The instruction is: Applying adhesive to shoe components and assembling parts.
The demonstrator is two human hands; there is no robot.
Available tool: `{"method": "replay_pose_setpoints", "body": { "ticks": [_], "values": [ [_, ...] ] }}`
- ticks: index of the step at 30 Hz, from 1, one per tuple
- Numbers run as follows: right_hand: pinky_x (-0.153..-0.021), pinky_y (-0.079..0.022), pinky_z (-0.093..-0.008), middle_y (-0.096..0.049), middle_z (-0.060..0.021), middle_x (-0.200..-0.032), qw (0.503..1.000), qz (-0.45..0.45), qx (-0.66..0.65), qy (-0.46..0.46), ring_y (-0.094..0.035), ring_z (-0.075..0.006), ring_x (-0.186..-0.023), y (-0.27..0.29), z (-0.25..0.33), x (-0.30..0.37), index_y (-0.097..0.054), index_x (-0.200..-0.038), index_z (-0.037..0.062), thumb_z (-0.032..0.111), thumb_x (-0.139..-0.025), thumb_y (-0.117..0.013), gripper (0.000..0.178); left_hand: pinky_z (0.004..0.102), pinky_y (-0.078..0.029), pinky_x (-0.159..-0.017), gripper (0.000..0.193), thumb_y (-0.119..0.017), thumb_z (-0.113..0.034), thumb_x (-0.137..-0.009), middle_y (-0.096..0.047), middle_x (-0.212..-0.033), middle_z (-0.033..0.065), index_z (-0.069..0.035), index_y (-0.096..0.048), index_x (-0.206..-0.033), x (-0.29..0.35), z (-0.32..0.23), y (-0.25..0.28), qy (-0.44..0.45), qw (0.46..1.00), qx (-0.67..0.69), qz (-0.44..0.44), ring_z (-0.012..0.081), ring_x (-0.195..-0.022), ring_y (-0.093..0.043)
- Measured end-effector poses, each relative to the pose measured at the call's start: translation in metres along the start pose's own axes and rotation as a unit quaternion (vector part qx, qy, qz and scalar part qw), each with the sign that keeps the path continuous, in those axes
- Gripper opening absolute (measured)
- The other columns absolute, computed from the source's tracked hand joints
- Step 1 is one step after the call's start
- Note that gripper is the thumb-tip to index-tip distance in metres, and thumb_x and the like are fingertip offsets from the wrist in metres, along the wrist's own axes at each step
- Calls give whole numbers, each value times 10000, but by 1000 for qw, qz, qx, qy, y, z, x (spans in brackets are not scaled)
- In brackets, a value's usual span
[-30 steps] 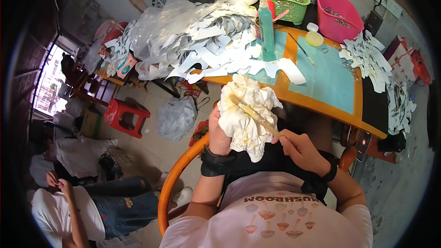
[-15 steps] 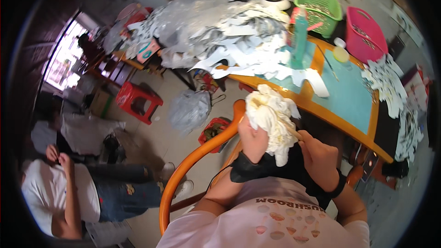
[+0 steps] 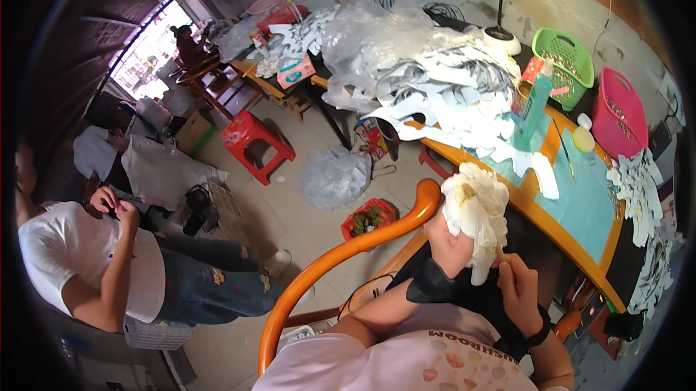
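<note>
A crumpled white cloth [image 3: 478, 202] with yellowish patches is bunched up in front of my chest. My left hand [image 3: 448, 247] is closed around its left side, and a black band wraps that wrist. My right hand [image 3: 518, 286] is pinched at the cloth's lower right edge. A thin tan piece shows at those fingertips; whether it is a stick or part of the cloth I cannot tell. Both hands are above my lap, left of the table [image 3: 500, 188] edge.
White cut pieces [image 3: 449, 94] are heaped on the table beside a green bottle [image 3: 535, 112]. Green [image 3: 569, 57] and pink baskets [image 3: 620, 112] stand behind. A wooden chair arm [image 3: 341, 250] curves at my left. A red stool [image 3: 257, 144] and a seated person [image 3: 109, 260] are farther left.
The view has swung left, so everything sits farther right in it. My left hand still grips the cloth and my right hand stays pinched at its lower edge.
</note>
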State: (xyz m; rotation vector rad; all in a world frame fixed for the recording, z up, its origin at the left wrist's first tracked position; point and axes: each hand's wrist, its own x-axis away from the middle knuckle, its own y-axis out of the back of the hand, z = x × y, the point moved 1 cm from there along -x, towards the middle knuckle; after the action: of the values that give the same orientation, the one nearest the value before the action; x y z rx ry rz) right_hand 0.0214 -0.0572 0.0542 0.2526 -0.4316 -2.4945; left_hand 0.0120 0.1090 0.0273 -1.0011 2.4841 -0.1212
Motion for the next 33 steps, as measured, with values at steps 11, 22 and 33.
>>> {"method": "replay_pose_setpoints", "body": {
  "ticks": [11,22,33],
  "values": [
    [-480,-426,-328,-531,-172,-607,980,-96,141,106,-591,-291,-518,-8,10,-11,-609,-919,11,58,-874,-573,74,287,-503,-727,274,-590,-74,-843,-669,-914,96,35,-579,-1094,4,11,8,-12,999,-34,-23,154,-831,-648],
    [-517,-464,-359,-590,-169,-708,962,-128,201,131,-611,-329,-606,-3,7,-14,-620,-943,39,54,-841,-607,104,308,-507,-705,209,-581,-24,-794,-674,-855,143,44,-613,-989,10,9,7,-23,998,-56,-6,223,-802,-679],
    [-467,-413,-287,-524,-130,-611,976,-141,125,111,-532,-221,-468,29,24,-34,-611,-947,33,86,-884,-589,85,296,-477,-845,272,-551,37,-842,-651,-1050,82,61,-580,-1112,40,18,7,89,988,-47,116,146,-957,-607]
  ]
}}
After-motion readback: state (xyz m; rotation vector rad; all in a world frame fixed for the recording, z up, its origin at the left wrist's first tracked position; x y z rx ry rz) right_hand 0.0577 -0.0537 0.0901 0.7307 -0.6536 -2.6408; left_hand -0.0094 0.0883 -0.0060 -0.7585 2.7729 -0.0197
